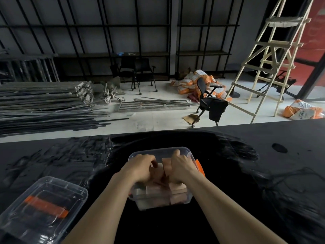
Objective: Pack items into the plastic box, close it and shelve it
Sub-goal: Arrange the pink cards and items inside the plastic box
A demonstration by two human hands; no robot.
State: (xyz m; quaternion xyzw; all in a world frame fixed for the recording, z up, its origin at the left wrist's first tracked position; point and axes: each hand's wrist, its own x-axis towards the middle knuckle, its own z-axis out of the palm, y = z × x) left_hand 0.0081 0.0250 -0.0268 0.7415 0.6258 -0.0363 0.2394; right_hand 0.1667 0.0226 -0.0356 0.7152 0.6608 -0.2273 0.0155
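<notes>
The lid lies off at the left on the table. Both my hands reach into the plastic box: left hand and right hand, fingers curled round pinkish packets. Packing is underway, I judge; closing and shelving remain.

Both hands hide much of the clear plastic box's inside: the left hand and right hand cover the pinkish items, so their grip is unclear. The lid is cut off at the left edge.
</notes>
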